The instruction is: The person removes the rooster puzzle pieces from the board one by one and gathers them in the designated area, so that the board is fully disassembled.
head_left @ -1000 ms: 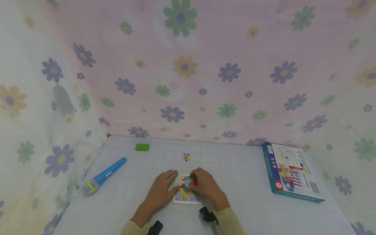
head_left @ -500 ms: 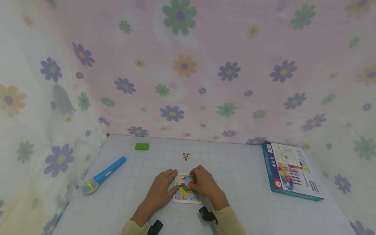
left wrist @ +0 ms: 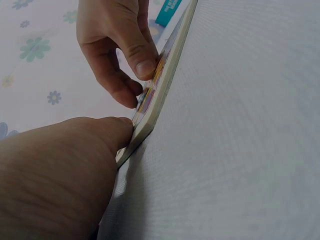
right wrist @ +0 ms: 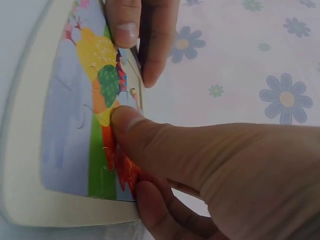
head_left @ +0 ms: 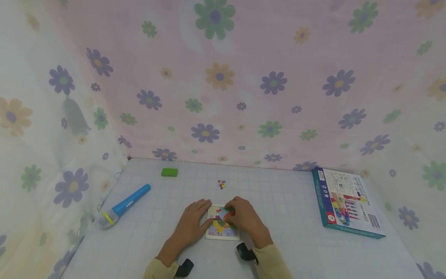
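Observation:
A small jigsaw puzzle [head_left: 218, 231] with a pale frame lies on the table; its picture shows a colourful rooster. My left hand [head_left: 188, 224] rests at its left side, thumb on the frame and fingers fairly straight along the upper left corner. At the upper right, my right hand [head_left: 246, 217] has its thumb and curled fingers around a red-orange puzzle piece [right wrist: 127, 167], the rooster's tail. The right thumb presses beside the yellow and green part in the right wrist view. The palm hides part of the puzzle. One loose puzzle piece [head_left: 222, 184] lies beyond the frame.
A green block [head_left: 169, 172] sits near the table's back edge. On the left lies a blue toy microphone [head_left: 125, 205]. A flat printed box [head_left: 348, 203] lies on the right. Flowered cloth [head_left: 240, 93] hangs behind and at both sides.
The right thumb and fingers have shifted slightly on the puzzle, and a little more of the red-orange piece shows. The left hand and loose piece stay put.

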